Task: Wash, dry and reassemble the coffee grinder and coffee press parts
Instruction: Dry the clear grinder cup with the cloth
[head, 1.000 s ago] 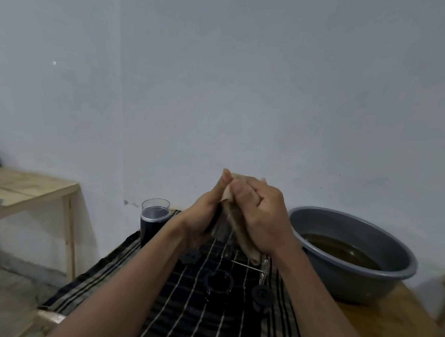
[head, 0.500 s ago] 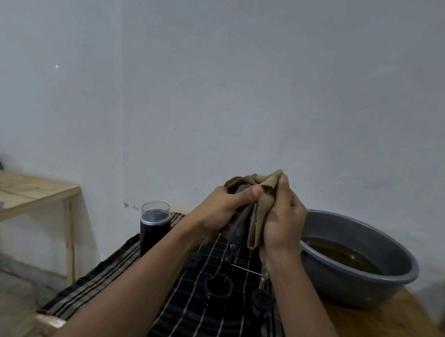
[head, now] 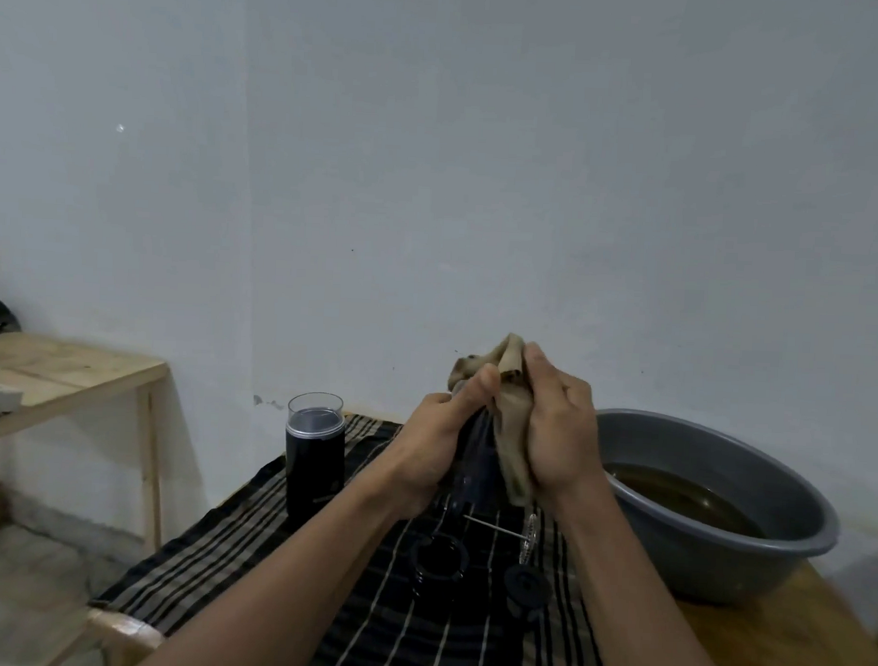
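My left hand (head: 434, 451) grips a clear glass beaker (head: 474, 465), held upright above the striped cloth. My right hand (head: 558, 438) holds a tan rag (head: 510, 436) pressed against the beaker's side and stuffed over its top. Most of the beaker is hidden by my hands and the rag. On the cloth below lie a black ring-shaped part (head: 438, 567), a black round cap (head: 527, 588) and a metal plunger rod with a mesh disc (head: 516, 532). The black coffee grinder (head: 314, 461) with a clear lid stands at the left.
A grey basin (head: 753, 462) of brown water sits on the wooden table (head: 775, 644) at the right. A dark striped cloth (head: 247, 541) covers the table's left part. A lower wooden table (head: 68, 372) stands at far left by the wall.
The rag has shifted from inside my right fist to over the beaker's top. Both hands have moved slightly right and turned around the beaker.
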{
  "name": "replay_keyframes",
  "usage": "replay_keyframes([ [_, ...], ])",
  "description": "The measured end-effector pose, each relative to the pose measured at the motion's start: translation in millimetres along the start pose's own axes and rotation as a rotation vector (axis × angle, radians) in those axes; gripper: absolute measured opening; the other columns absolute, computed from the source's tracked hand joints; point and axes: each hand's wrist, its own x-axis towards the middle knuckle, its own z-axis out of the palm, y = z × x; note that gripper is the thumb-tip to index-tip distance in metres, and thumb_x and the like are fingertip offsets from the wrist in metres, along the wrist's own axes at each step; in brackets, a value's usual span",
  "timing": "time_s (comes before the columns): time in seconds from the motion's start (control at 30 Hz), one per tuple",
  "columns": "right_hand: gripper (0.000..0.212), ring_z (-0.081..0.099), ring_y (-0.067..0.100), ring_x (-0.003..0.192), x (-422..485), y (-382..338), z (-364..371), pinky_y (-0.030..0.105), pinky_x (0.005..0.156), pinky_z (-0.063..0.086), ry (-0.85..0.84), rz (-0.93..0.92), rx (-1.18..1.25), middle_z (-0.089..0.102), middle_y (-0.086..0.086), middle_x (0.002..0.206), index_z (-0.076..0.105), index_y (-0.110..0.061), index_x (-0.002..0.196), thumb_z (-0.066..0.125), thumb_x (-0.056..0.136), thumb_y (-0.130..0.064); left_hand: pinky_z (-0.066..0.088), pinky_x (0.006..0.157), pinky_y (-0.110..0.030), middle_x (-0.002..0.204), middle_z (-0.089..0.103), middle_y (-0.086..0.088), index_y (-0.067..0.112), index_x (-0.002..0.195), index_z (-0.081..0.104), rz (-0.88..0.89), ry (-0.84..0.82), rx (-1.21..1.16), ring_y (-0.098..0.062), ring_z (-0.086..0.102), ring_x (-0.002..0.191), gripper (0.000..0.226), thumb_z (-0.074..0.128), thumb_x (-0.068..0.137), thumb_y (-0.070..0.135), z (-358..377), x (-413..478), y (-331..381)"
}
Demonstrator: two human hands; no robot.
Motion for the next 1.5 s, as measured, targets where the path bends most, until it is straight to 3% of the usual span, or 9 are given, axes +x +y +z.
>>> replay_keyframes([
  [0.13, 0.052, 0.048, 0.003, 0.044, 2, 7, 12, 0.013, 0.046, 0.035, 0.449, -0.330, -0.265, 0.050, -0.014, 0.044, 0.049, -0.025, 0.055, 0.046, 0.106, -0.034, 0.048, 0.056, -0.037, 0.057, 0.060, -0.003, 0.008, 0.066, 0.056, 0.197, 0.341, 0.290, -0.017, 0.056, 0.053, 0.101, 0.047, 0.048, 0.107, 5, 13, 3],
  [0.3, 0.044, 0.067, 0.006, 0.060, 8, 2, 21, 0.020, 0.056, 0.052, 0.656, -0.183, 0.103, 0.069, -0.006, 0.058, 0.067, -0.016, 0.072, 0.051, 0.104, -0.039, 0.063, 0.072, -0.047, 0.089, 0.075, -0.015, 0.011, 0.094, 0.071, 0.205, 0.275, 0.198, -0.033, 0.074, 0.084, 0.090, 0.063, 0.057, 0.093, 17, 8, 3],
  [0.37, 0.046, 0.075, 0.024, 0.080, 6, -1, 21, 0.034, 0.069, 0.061, 0.440, 0.106, 0.411, 0.077, 0.004, 0.077, 0.073, -0.007, 0.083, 0.051, 0.104, -0.043, 0.064, 0.074, -0.047, 0.103, 0.073, -0.022, 0.007, 0.105, 0.069, 0.206, 0.285, 0.083, -0.036, 0.074, 0.092, 0.087, 0.076, 0.055, 0.079, 11, 8, 6],
  [0.5, 0.041, 0.074, 0.010, 0.090, -16, 4, 26, 0.027, 0.078, 0.061, 0.029, -0.005, -0.032, 0.077, 0.001, 0.095, 0.070, -0.015, 0.105, 0.054, 0.095, -0.051, 0.058, 0.087, -0.057, 0.112, 0.071, -0.028, 0.000, 0.115, 0.068, 0.109, 0.184, -0.063, -0.040, 0.072, 0.101, 0.105, 0.072, 0.056, 0.087, -3, 8, 7],
  [0.63, 0.038, 0.062, 0.003, 0.062, -23, 33, 28, 0.012, 0.055, 0.044, 0.344, -0.359, -0.379, 0.062, -0.008, 0.069, 0.065, -0.012, 0.086, 0.049, 0.103, -0.041, 0.053, 0.070, -0.044, 0.076, 0.066, -0.014, 0.001, 0.084, 0.064, 0.121, 0.327, 0.134, -0.027, 0.062, 0.070, 0.098, 0.066, 0.054, 0.094, 1, 10, -1],
  [0.77, 0.021, 0.070, 0.003, 0.101, -28, 45, 26, 0.022, 0.085, 0.057, 0.354, -0.545, -0.378, 0.075, -0.003, 0.107, 0.072, -0.009, 0.118, 0.060, 0.102, -0.016, 0.053, 0.063, -0.035, 0.085, 0.075, -0.021, 0.015, 0.092, 0.080, 0.042, 0.311, 0.019, -0.027, 0.068, 0.072, 0.069, 0.051, 0.083, 0.078, 6, 7, 6],
  [1.07, 0.043, 0.073, 0.037, 0.098, 0, 10, 6, 0.053, 0.096, 0.056, -0.014, 0.378, 0.250, 0.076, 0.022, 0.101, 0.076, -0.003, 0.102, 0.048, 0.105, -0.036, 0.057, 0.084, -0.017, 0.120, 0.066, 0.006, 0.022, 0.161, 0.027, 0.048, 0.108, 0.072, 0.001, 0.069, 0.102, 0.125, 0.089, 0.058, 0.058, -8, 7, -2],
  [1.3, 0.040, 0.031, -0.002, 0.147, -44, 23, 49, 0.020, 0.121, 0.024, -0.042, -0.382, -0.481, 0.045, -0.019, 0.151, 0.052, -0.029, 0.143, 0.037, 0.107, -0.041, 0.055, 0.056, -0.022, 0.060, 0.060, -0.004, 0.011, 0.067, 0.066, 0.053, 0.028, -0.626, -0.012, 0.062, 0.053, 0.044, 0.057, 0.098, 0.040, -19, 26, 3],
  [1.5, 0.045, 0.074, 0.019, 0.091, -7, 4, 33, 0.033, 0.079, 0.061, -0.027, 0.316, -0.033, 0.079, 0.004, 0.089, 0.073, -0.017, 0.096, 0.035, 0.110, -0.037, 0.054, 0.085, -0.053, 0.099, 0.072, -0.028, -0.004, 0.099, 0.074, 0.194, 0.376, -0.399, -0.038, 0.069, 0.089, 0.061, 0.085, 0.062, 0.043, -13, 19, -14],
])
